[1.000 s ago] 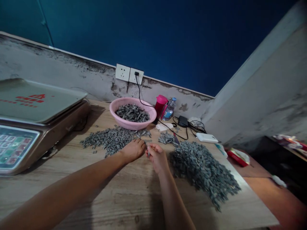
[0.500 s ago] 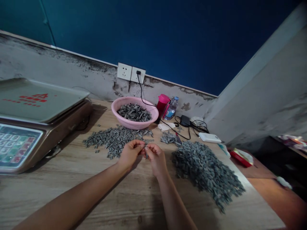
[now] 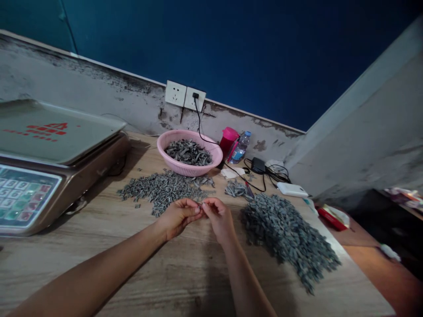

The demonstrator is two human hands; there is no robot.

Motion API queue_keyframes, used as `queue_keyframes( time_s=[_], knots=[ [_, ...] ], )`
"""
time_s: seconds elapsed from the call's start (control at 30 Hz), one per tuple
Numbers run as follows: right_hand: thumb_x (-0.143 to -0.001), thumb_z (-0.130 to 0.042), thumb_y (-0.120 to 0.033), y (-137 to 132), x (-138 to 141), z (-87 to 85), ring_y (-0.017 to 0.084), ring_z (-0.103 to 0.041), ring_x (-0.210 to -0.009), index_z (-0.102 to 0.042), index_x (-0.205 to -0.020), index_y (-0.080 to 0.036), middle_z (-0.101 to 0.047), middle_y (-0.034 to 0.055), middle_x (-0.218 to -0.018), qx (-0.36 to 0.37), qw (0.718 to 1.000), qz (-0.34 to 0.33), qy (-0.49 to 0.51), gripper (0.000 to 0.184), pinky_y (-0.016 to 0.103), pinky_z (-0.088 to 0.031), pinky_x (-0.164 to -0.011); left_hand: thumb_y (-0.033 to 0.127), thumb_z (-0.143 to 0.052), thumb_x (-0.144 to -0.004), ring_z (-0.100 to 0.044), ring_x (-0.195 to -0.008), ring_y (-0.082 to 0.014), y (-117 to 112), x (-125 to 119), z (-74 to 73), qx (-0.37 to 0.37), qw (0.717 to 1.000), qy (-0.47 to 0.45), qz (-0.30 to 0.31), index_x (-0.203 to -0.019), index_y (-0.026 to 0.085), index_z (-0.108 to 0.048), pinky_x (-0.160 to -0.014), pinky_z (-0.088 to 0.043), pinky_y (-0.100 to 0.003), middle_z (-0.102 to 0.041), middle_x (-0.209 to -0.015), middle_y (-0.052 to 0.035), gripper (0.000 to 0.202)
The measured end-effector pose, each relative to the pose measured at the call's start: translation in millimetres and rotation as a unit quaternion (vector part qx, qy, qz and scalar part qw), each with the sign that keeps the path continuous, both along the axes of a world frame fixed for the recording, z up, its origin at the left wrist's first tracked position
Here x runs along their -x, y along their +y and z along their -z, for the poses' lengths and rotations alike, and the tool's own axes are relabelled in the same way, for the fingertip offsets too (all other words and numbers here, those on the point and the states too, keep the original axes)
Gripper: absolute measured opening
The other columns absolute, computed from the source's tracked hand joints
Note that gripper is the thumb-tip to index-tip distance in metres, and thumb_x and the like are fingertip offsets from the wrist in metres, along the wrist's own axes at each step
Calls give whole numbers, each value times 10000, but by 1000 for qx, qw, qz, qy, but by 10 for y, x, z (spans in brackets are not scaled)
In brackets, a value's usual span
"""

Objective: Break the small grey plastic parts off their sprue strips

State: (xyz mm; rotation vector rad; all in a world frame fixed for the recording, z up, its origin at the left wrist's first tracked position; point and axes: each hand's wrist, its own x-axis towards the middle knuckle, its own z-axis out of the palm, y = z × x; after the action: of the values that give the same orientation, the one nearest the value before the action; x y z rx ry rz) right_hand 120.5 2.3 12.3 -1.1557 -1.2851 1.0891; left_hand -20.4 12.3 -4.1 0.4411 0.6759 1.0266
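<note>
My left hand [image 3: 182, 216] and my right hand [image 3: 218, 218] meet fingertip to fingertip above the wooden table. Both are closed in a pinch, thumbs against forefingers. Whatever they hold is tiny and mostly hidden by the fingertips. Just beyond my left hand spreads a pile of small grey pieces [image 3: 158, 189]. To the right of my right hand lies a larger, thicker heap of grey pieces [image 3: 287, 233]. A pink plastic basket [image 3: 190, 169] behind the hands holds dark grey curled strips [image 3: 188, 152]. A few loose grey pieces [image 3: 235, 188] lie between basket and heap.
A weighing scale [image 3: 59, 176] with a keypad stands at the left. Along the wall are a pink-lidded red cup [image 3: 228, 143], a water bottle [image 3: 240, 149], a black adapter [image 3: 257, 166] with cables and a white device [image 3: 292, 189]. A cord runs from the wall socket [image 3: 194, 98].
A small grey piece hung below the pinched fingertips before; now it is not visible there. My left hand has turned slightly and lowered. The camera view has shifted a little.
</note>
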Motion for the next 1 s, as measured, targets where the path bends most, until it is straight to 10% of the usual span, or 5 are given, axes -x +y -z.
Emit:
queue_keyframes(
  time_s=[0.2, 0.47, 1.0],
  knots=[
    [-645, -722, -315, -52, -3, -60, 105, -517, -568, -606, -831, -187, -581, -15, -651, 114, 976, -67, 174, 254, 211, -414, -530, 24, -755, -578, -643, -681, -115, -7, 34, -15, -30, 998, -49, -7, -722, 110, -584, -639, -532, -186, -678, -751, -41, 239],
    [-617, -731, -291, -74, -6, -67, 86, -496, -493, -560, -872, -177, -588, -26, -623, 154, 967, -106, 173, 327, 184, -371, -461, 50, -754, -602, -639, -739, -132, -17, 49, 25, -94, 994, -47, 18, -890, 127, -576, -698, -524, -241, -678, -803, -41, 347],
    [-705, -667, -318, -77, -13, -111, 104, -518, -555, -671, -784, -196, -613, -14, -646, 24, 993, -115, 12, 145, 214, -407, -546, 107, -733, -619, -629, -695, -167, 33, 96, -17, -204, 973, 60, 86, -1058, 146, -470, -677, -493, -296, -656, -818, -60, 513]
  ],
)
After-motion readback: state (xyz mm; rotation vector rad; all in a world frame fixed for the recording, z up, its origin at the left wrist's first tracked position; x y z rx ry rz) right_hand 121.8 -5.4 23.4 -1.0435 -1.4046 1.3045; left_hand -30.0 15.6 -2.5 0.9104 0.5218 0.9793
